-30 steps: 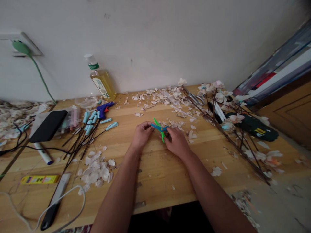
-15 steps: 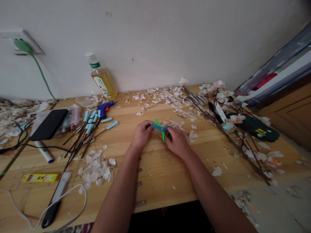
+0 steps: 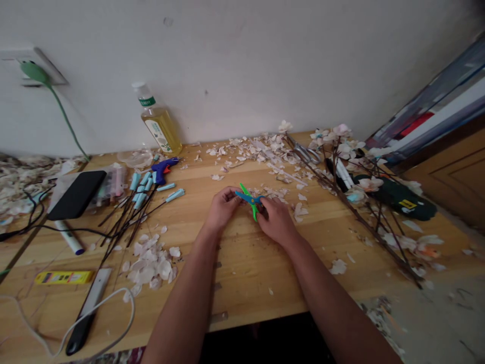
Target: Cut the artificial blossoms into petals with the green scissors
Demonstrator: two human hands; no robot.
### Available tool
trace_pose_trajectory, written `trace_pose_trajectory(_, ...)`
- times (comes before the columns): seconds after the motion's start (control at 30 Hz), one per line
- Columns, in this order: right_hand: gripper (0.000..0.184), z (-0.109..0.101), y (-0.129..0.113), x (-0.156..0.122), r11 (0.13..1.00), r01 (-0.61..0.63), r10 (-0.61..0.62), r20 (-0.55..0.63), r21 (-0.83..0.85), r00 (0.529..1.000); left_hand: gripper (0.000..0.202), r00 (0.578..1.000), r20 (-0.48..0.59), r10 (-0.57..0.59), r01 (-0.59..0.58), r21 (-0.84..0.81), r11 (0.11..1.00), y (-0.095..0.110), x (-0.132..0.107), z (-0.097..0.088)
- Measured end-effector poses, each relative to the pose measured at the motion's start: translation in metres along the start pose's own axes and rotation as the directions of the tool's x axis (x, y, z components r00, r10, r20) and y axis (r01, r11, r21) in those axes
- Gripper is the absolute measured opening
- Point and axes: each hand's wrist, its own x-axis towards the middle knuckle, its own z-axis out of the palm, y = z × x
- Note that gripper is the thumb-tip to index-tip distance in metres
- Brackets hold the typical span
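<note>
In the middle of the table, my right hand (image 3: 279, 218) is closed around the handles of a pair of green and blue scissors (image 3: 251, 199). The blades are spread apart and point towards my left hand (image 3: 223, 208). My left fingers are pinched together right beside the blade tips; whatever they hold is too small or too hidden to make out. A pile of pale petals (image 3: 153, 265) lies to the left of my left forearm. Beyond my hands, petal scraps (image 3: 261, 151) are strewn along the wall.
Flowering branches (image 3: 364, 222) lie on the right. At left are blue-tipped stems (image 3: 131, 215), a blue glue gun (image 3: 163, 169), a black phone (image 3: 78, 194), a yellow box (image 3: 64, 277), and a cutter (image 3: 91, 303) with a white cable. A bottle (image 3: 162, 129) leans against the wall.
Both hands stay almost in place. The left fingers have shifted very slightly beside the blades; the scissors remain spread.
</note>
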Motion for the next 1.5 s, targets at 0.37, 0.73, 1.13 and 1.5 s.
trace_pose_trajectory(0.37, 0.008, 0.000, 0.000, 0.001, 1.000, -0.009, 0.009, -0.011, 0.002, 1.000, 0.032, 0.992, -0.072, -0.104, 0.087, -0.208, 0.974, -0.007, -0.002, 0.009)
trace_pose_trajectory(0.73, 0.009, 0.000, 0.001, 0.000, 0.999, 0.000, 0.000, -0.012, 0.033, 1.000, 0.025, 0.998, -0.004, -0.067, 0.067, -0.038, 0.997, 0.000, 0.000, 0.001)
trace_pose_trajectory(1.13, 0.010, -0.001, 0.000, -0.001, 0.999, 0.024, -0.024, 0.016, -0.027, 1.000, 0.021, 0.997, 0.073, -0.014, 0.000, 0.187, 0.982, 0.016, 0.000, -0.013)
trace_pose_trajectory(1.5, 0.007, 0.002, 0.002, -0.002, 0.999, 0.041, -0.041, -0.007, -0.003, 0.999, 0.031, 0.996, 0.064, -0.061, 0.070, -0.167, 0.983, -0.003, 0.001, -0.006)
